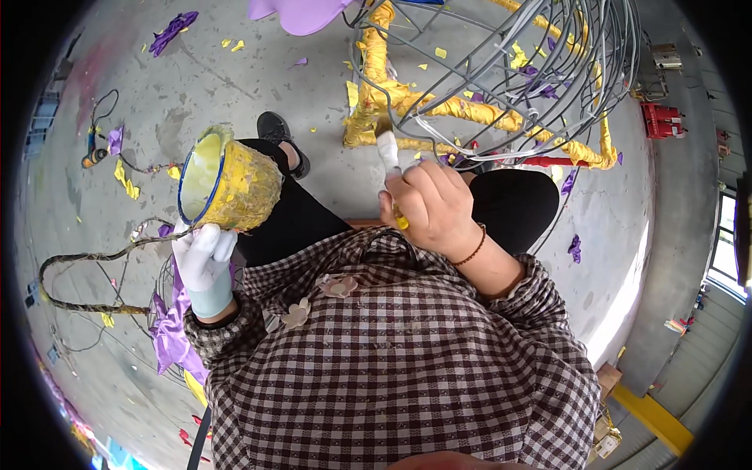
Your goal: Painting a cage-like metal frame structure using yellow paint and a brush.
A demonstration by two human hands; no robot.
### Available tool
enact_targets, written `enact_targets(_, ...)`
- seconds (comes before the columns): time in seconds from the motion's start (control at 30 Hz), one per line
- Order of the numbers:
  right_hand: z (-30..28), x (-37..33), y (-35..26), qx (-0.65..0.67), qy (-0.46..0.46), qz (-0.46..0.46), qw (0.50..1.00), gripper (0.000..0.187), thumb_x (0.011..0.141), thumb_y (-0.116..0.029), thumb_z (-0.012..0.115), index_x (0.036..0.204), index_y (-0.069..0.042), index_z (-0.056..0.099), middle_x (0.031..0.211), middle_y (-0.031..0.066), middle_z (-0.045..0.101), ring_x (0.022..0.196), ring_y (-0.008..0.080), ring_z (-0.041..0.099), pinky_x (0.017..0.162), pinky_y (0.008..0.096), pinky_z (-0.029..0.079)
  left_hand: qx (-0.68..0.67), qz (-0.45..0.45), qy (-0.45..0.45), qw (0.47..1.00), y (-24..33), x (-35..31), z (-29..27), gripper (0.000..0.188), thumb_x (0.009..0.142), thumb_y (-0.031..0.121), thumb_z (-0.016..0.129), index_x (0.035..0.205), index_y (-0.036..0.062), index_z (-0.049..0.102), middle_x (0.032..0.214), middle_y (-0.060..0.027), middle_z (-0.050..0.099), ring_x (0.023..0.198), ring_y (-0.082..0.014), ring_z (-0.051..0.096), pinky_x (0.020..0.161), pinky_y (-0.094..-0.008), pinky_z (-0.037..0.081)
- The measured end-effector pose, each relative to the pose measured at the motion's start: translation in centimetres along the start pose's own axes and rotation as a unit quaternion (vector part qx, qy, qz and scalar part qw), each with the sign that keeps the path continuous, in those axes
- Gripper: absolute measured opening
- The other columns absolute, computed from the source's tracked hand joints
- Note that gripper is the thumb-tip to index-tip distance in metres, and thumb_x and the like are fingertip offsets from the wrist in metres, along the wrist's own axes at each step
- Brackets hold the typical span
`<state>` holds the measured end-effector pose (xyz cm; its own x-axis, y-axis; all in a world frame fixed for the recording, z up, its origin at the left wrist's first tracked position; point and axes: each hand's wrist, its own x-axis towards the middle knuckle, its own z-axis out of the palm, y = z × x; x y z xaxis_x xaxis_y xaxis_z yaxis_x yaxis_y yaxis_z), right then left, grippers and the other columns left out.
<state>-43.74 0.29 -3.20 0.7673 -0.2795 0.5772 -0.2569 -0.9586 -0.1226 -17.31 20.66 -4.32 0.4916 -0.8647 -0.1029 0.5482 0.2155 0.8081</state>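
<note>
Well, nearest to me is my checked shirt (392, 352), down at 6 o'clock. My left hand (202, 257) wears a white glove and sits at 9 o'clock. It holds a yellow cup (247, 186) with a blue rim, at 10 o'clock. The cup looks tipped, with pale stuff on its inside wall. My right hand (431, 205) is bare, near 2 o'clock, closed around a small brush (389, 149). The brush points to 12 o'clock. Past it, at 1 o'clock, is a wire frame (495, 115) with yellow cloth (377, 55) wound on its bars. I can't tell if the brush hairs touch it.

I think I should hold the cup straighter so it won't spill, rub any extra off on the rim, and make light, thin strokes with a loose wrist.

Farther off, purple cloth (174, 337) lies at 8 o'clock, what looks like a drill (92, 155) lies near 10, and a red thing (662, 121) is at 2.
</note>
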Motion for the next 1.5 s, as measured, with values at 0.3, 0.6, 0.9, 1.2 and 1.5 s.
enact_targets(0.3, -0.1, -1.8, 0.1, 0.002, -0.023, 0.03, 0.999, 0.029, 0.073, -0.012, 0.073, 0.096, -0.006, 0.057, 0.082, 0.0054, 0.054, 0.069, 0.0219, 0.056, 0.058, 0.033, 0.044, 0.011, -0.015, 0.025, 1.0, 0.1, -0.3, 0.8, 0.042, 0.091, -0.002, 0.051, 0.131, -0.0081, 0.045, 0.079, -0.001, 0.052, 0.047, -0.0041, 0.03, 0.046, -0.0217, 0.026)
enact_targets(0.6, 1.2, -0.7, 1.7, 0.002, 0.027, -0.01, 1.0, 0.03, 0.075, -0.011, 0.072, 0.098, -0.006, 0.055, 0.079, 0.0046, 0.051, 0.069, 0.021, 0.055, 0.059, 0.0328, 0.042, 0.008, -0.018, 0.004, 1.0, 0.0, -0.3, 1.7, 0.041, 0.091, -0.001, 0.051, 0.131, -0.0076, 0.044, 0.082, -0.0033, 0.055, 0.047, -0.0041, 0.031, 0.046, -0.0213, 0.026)
enact_targets(0.9, -1.5, -5.6, -0.3, 0.046, -0.026, 0.063, 0.997, 0.03, 0.075, -0.009, 0.072, 0.1, -0.006, 0.055, 0.082, 0.0055, 0.054, 0.069, 0.0227, 0.055, 0.059, 0.0342, 0.04, 0.017, -0.029, -0.016, 0.999, -0.1, -0.2, 1.6, 0.04, 0.092, 0.001, 0.052, 0.13, -0.0076, 0.045, 0.082, -0.0042, 0.056, 0.047, -0.0045, 0.032, 0.047, -0.0211, 0.027)
enact_targets(1.2, -0.5, -5.9, 2.3, 0.045, 0.03, 0.099, 0.994, 0.026, 0.076, -0.008, 0.071, 0.096, -0.006, 0.055, 0.077, 0.0068, 0.055, 0.067, 0.0249, 0.056, 0.059, 0.0352, 0.042, 0.058, -0.022, 0.03, 0.998, -0.3, -0.5, 4.6, 0.039, 0.091, 0.004, 0.055, 0.128, -0.0075, 0.047, 0.082, -0.0047, 0.057, 0.048, -0.0051, 0.033, 0.049, -0.0222, 0.03)
enact_targets(1.5, -3.5, -11.5, 1.2, 0.061, -0.089, 0.182, 0.977, 0.019, 0.08, -0.006, 0.068, 0.093, -0.004, 0.055, 0.079, 0.0097, 0.057, 0.067, 0.026, 0.059, 0.061, 0.0346, 0.045, 0.063, -0.033, 0.017, 0.997, -0.2, -0.7, 4.1, 0.036, 0.092, 0.001, 0.054, 0.126, -0.0076, 0.048, 0.078, -0.0029, 0.054, 0.05, -0.0056, 0.033, 0.05, -0.0227, 0.028)
